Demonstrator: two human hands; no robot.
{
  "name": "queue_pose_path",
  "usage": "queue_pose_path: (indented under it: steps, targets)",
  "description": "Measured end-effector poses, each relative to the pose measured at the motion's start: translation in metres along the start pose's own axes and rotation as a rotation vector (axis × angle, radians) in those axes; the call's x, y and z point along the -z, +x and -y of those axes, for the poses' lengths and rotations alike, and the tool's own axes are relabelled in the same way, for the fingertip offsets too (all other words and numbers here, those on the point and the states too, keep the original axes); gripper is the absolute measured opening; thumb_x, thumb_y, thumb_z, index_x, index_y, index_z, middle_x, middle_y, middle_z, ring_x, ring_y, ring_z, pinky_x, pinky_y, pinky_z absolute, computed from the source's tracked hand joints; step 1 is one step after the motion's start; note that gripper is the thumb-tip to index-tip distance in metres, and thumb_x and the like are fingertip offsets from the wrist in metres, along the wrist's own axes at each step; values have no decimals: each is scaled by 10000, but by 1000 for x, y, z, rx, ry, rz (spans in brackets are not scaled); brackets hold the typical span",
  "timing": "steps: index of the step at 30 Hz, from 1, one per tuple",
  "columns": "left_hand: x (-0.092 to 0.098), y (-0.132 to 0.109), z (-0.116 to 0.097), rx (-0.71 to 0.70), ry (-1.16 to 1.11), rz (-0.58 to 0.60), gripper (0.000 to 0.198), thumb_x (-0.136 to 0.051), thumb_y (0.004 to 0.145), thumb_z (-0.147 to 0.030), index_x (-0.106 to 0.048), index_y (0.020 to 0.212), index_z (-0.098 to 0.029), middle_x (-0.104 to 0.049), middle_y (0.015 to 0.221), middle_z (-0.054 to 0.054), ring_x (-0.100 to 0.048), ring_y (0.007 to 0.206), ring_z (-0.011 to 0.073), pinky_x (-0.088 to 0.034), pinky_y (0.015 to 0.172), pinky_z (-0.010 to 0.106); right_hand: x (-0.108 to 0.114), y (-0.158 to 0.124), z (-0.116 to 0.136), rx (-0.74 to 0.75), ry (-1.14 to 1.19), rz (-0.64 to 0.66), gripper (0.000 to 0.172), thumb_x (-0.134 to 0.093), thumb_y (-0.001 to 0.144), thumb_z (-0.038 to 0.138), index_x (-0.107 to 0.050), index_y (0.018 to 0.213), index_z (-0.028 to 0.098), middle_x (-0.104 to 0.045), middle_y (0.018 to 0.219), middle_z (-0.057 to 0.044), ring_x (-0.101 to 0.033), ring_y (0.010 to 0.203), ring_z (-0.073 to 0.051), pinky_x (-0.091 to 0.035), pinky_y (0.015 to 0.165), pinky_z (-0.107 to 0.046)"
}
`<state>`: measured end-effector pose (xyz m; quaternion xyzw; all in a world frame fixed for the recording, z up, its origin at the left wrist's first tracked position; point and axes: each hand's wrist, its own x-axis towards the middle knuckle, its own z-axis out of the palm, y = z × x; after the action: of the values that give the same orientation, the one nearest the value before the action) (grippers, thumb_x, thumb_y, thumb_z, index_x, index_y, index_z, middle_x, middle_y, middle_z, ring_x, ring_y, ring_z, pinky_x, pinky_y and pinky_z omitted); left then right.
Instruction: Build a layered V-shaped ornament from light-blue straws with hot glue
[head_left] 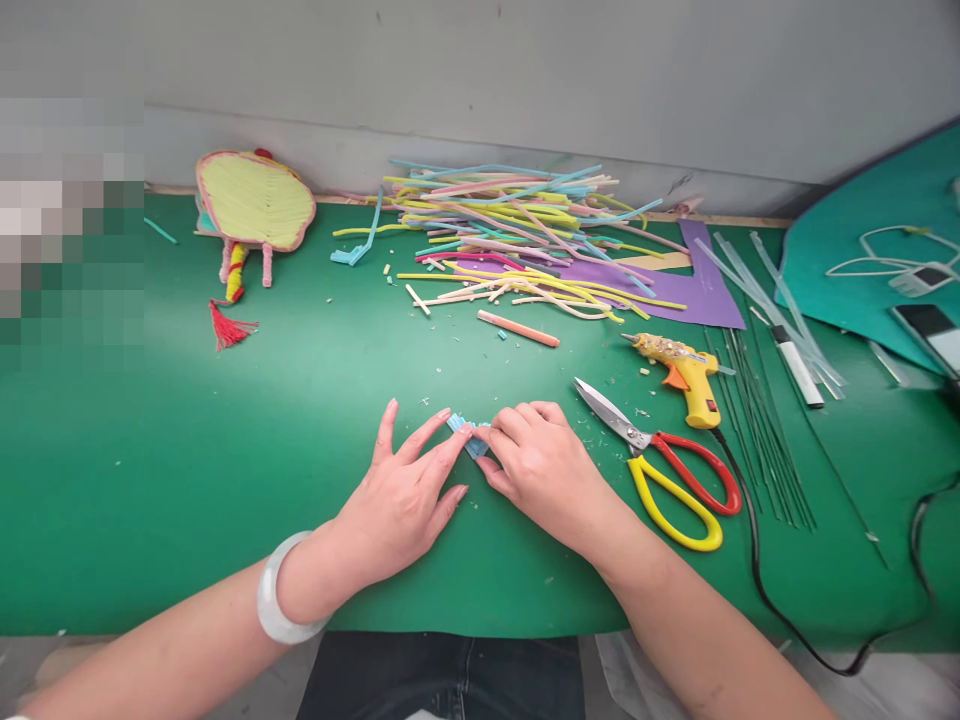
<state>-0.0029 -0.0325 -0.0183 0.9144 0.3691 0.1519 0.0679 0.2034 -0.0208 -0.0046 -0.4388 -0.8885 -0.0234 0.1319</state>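
Observation:
A small blue ribbed piece (475, 448) lies on the green table, between my two hands. My left hand (409, 490) has its fingers spread, palm down, with a fingertip resting on the upper part of the piece. My right hand (536, 455) is bent with fingers together at the right side of the blue piece, its fingertips closed on that edge. Just right of my right hand lie scissors (637, 437) with one red and one yellow handle, their blades nearly closed.
Coloured strips (517, 220) are heaped at the back over purple sheet (712, 285). A yellow glue gun (694, 385), green wires (765, 440) and a marker (799, 370) are at right. An orange stick (517, 328) lies mid-table; a yellow-green fan-shaped craft (255, 200) is back left.

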Motion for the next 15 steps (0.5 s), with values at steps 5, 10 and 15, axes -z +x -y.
queue_pose_path:
  steps: [5,10,15]
  targets:
    - [0,0,0,0,-4,11,556,-451,984,-241,-282,1507,-157,-618,1354,109,-437,1379,326,-51,1171,688,0,1,0,-8,18,13,140,-566,941,225,-678,989,156,-631,844,-53,-524,813,-207,-325,792,-359]
    - [1,0,-1,9,-8,15,566,-448,983,-239,-271,1516,-169,-621,1348,113,-440,1379,320,-62,1172,687,0,1,-1,-3,17,8,145,-568,942,225,-684,984,148,-633,845,-54,-522,811,-207,-324,788,-357]
    - [1,1,-1,-2,-9,8,578,-457,978,-232,-264,1519,-162,-630,1334,118,-450,1370,321,-67,1170,689,-2,1,-1,9,3,-15,155,-558,949,225,-689,970,145,-628,828,-51,-514,794,-204,-323,782,-356]
